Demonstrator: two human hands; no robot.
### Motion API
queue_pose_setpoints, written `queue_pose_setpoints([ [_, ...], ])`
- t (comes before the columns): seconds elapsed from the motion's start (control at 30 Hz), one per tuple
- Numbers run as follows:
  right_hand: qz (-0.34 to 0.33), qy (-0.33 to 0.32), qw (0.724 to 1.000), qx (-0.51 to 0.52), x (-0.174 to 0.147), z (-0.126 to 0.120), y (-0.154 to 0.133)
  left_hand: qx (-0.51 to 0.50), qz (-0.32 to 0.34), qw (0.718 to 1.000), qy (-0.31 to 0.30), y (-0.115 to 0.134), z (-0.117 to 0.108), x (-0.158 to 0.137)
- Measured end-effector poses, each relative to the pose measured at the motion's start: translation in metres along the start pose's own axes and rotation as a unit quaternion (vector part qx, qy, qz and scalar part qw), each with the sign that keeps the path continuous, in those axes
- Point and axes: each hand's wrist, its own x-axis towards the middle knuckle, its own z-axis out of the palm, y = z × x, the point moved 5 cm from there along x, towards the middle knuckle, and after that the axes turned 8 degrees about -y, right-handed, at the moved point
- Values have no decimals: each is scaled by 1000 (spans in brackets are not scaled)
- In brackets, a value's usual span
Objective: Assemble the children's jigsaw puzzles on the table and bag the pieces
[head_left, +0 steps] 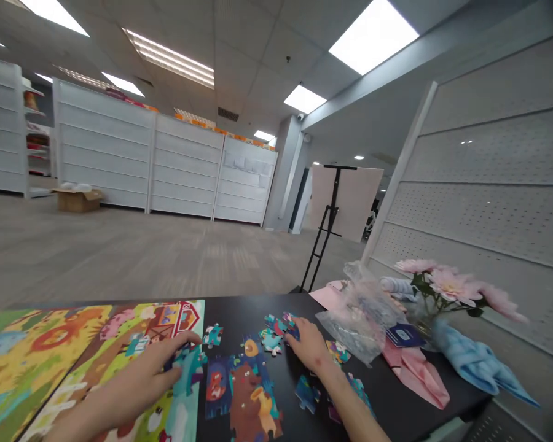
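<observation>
My left hand (150,377) is over the finished farm picture (141,353), its thumb and fingers closed on teal puzzle pieces (191,371). To the right of it lies a partly joined puzzle (249,399) with a brown bear and a dark blue background. A loose teal piece (212,335) rests above that puzzle. My right hand (308,345) reaches to a small cluster of pieces (271,339), fingertips bent around a dark blue puzzle piece (293,331). Below the right hand is another blue piece (307,393), and more pieces (338,351) lie beside the wrist, partly covered by the forearm.
A yellow animal picture (37,350) covers the black table's left end. On the right are a clear plastic bag (359,313), pink cloth (417,374), a dark blue box (405,335), blue cloth (479,359) and pink flowers (451,285). An easel (325,230) stands beyond the table.
</observation>
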Motion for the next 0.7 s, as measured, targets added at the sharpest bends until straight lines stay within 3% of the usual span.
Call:
queue_pose_setpoints([
  [0.07,10,-1,1000,-21,1,12,2,34,-2,999,-29,-9,-12,20],
  [0.17,14,2,999,-40,-1,18,3,71,-9,997,-28,-35,-12,34],
  [0.37,47,1,996,-72,12,0,9,201,25,979,-26,-85,4,33],
  [0.5,-24,-64,995,-69,30,9,-16,268,70,961,9,-94,12,32],
  [0.6,-87,-118,988,-49,38,26,-40,325,132,936,32,-99,31,28],
  [0.7,-91,-114,989,-37,42,35,-46,364,198,910,23,-114,57,24],
])
